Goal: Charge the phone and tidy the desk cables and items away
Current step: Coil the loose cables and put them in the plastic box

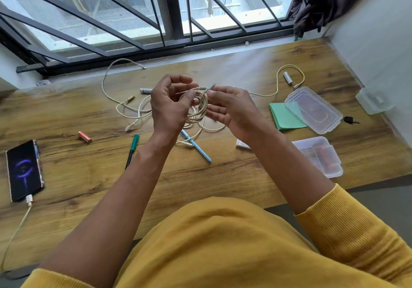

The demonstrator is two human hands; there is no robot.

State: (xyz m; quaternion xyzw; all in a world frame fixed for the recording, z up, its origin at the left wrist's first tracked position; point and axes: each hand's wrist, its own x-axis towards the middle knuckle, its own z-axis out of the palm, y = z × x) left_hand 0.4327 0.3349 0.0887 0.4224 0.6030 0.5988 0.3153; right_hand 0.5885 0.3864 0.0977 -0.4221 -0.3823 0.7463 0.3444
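A cream coiled cable point(200, 107) is held above the middle of the wooden desk point(223, 189) between both hands. The left hand point(169, 107) is curled around the coil from its 9 o'clock side, with the thumb laid across the loops. The right hand point(231, 107) is set at the coil's 3 o'clock side, and the cable's plug end point(210, 86), which projects at the coil's 12 o'clock, is pinched between its thumb and forefinger. The lower loops hang down between the two palms. The phone point(23, 170) is laid flat at the desk's 9 o'clock edge with its screen lit and a white charging cable point(20, 225) plugged into its near end. More loose cables point(124, 105) are strewn on the desk beyond the hands, toward 11 o'clock. A red battery point(85, 137) lies at 9 o'clock of the hands, well apart from them. A green pen point(132, 150) and a blue pen point(197, 146) are seen below the hands. At 3 o'clock, a clear lid point(313, 109) rests partly over a green notepad point(284, 117), with a clear plastic box point(317, 156) nearer the desk's front edge.
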